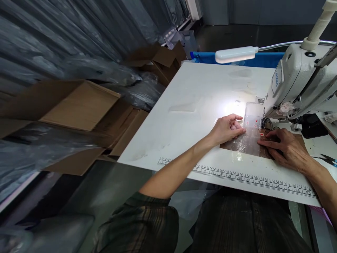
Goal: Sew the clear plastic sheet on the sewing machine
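A white sewing machine stands at the right of a white table. Under its needle lies a flat piece of clear plastic over brown material. My left hand rests on the left edge of this piece, fingers curled loosely. Flat on its right part lies my right hand, fingertips close to the presser foot. Neither hand grips anything; both press the piece down.
A white lamp on a flexible neck lights the table. A printed ruler runs along the near edge. Scissors lie at the far right. Open cardboard boxes and plastic-wrapped bundles stand to the left.
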`<state>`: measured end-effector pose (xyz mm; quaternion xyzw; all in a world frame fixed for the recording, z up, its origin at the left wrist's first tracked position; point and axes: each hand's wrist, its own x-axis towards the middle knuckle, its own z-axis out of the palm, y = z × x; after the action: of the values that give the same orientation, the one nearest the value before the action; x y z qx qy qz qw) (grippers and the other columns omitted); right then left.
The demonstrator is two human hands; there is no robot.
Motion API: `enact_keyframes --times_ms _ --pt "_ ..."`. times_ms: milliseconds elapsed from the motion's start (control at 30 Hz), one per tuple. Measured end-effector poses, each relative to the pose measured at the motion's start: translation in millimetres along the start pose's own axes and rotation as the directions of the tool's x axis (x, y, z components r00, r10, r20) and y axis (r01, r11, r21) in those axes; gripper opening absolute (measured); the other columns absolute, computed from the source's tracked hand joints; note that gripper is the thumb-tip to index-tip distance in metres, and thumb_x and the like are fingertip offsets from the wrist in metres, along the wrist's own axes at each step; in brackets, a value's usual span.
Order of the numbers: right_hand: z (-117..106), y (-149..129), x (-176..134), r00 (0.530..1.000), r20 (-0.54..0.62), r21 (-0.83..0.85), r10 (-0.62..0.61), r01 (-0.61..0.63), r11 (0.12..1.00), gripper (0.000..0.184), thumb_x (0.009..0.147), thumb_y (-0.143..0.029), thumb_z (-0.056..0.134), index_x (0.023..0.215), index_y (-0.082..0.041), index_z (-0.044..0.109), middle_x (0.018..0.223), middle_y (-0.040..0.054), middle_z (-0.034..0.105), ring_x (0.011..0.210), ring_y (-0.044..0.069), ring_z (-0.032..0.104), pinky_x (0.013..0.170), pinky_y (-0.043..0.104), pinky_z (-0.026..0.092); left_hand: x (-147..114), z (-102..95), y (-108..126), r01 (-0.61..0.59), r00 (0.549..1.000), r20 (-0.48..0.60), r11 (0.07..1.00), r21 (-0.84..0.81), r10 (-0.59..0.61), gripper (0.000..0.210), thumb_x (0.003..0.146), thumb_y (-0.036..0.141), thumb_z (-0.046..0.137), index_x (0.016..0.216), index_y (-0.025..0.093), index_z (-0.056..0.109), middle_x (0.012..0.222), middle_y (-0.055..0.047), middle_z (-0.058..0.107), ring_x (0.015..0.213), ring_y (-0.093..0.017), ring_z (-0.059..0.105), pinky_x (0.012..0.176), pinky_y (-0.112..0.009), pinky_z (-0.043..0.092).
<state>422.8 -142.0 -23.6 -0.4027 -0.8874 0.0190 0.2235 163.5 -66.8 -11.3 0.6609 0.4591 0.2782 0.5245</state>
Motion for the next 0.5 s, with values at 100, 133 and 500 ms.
enact_keyframes --times_ms 100,133,500 --pt "1.7 -2.1 0.0 1.0 -0.007 -0.006 0.008 -0.008 1.0 0.035 0.096 -0.02 0.051 0.118 -0.029 0.077 0.11 0.0119 0.066 0.093 0.025 0.061 0.08 0.044 0.054 -0.2 -1.2 -3.5 -0.012 1.0 0.013 1.0 0.021 0.012 0.041 0.08 0.022 0.076 0.117 0.013 0.062 0.074 0.001 0.07 0.052 -0.007 0.058 0.054 -0.024 0.049" --pt "1.8 -2.9 0.0 1.0 -0.006 -0.006 0.012 -0.012 1.0 0.035 0.096 -0.02 0.051 0.117 -0.029 0.077 0.11 0.0117 0.066 0.094 0.025 0.061 0.08 0.043 0.053 -0.4 -1.8 -4.7 -0.018 1.0 0.021 0.999 0.036 0.017 0.042 0.08 0.024 0.076 0.118 0.013 0.062 0.074 0.001 0.07 0.052 -0.008 0.058 0.053 -0.023 0.049" --pt "6.1 -8.5 -3.5 0.996 -0.002 0.003 0.088 -0.088 0.996 0.032 0.097 -0.02 0.051 0.115 -0.03 0.075 0.112 0.01 0.066 0.1 0.026 0.06 0.086 0.045 0.053 14.8 7.5 -1.8 -0.647 0.631 0.412 0.153 0.747 0.657 0.029 0.105 0.032 0.045 0.104 0.017 0.07 0.11 -0.009 0.072 0.088 -0.017 0.064 0.071 -0.031 0.05"
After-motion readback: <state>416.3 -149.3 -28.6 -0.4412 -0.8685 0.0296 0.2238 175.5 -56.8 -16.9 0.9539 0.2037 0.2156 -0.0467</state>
